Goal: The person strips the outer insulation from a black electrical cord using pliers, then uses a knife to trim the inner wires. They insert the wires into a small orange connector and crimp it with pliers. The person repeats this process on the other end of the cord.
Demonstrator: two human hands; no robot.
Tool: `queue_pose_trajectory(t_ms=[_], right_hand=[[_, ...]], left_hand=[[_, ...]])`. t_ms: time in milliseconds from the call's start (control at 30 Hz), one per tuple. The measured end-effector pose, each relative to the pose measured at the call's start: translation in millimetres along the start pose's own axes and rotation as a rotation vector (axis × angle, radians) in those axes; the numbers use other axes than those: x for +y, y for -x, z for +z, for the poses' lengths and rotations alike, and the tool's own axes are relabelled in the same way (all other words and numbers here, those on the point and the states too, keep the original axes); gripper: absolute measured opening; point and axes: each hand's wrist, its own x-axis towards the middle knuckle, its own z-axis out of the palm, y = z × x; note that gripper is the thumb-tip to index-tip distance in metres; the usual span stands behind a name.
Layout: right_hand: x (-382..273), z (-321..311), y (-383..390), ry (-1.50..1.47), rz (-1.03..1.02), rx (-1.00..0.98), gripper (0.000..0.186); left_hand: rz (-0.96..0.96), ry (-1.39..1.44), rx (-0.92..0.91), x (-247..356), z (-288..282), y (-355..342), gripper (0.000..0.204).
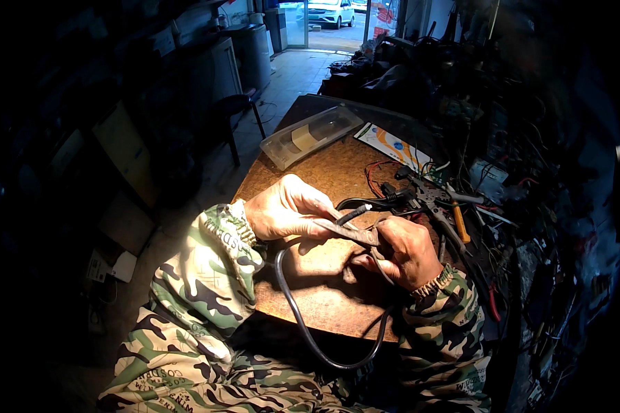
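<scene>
My left hand (289,206) is closed, thumb and fingers around a flat grey metal tool (351,234) with a blunt end; its exact kind is unclear. Just above that tool shows the dark, wrapped-looking end of a cable (353,215) with a pale tip. My right hand (408,253) has its fingers bent and pinched around a thin dark stretch of cable, close to the tool's end. Below both hands, a black cable (297,318) hangs in a loop over the table's near edge. The fingertips of my right hand are partly in shadow.
On the brown table (269,175) sit a clear plastic tray (277,153) and a white-orange printed packet (396,148). Pliers (430,199), a yellow-handled tool (460,221) and tangled wires crowd the right side. A dark stool (235,104) stands beyond the table to the left.
</scene>
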Motion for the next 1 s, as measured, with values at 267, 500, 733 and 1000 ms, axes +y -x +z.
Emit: queue_pose_trajectory(t_ms=[267,500,733,1000], right_hand=[[-5,1,1,-0.109,0.089,0.087,0.042],[-7,10,-1,-0.012,0.295,0.141,0.042],[-7,11,-5,-0.071,0.207,0.127,0.042],[1,-6,-1,-0.225,-0.049,-0.076,0.041]], left_hand=[[0.059,0.031,0.022,-9,-1,-7,0.027],[0.355,-1.053,0.661,-18,20,-15,0.02],[0.239,-0.398,0.487,-16,15,-4,0.012],[-0.044,-0.036,-0.05,-5,0,8,0.035]])
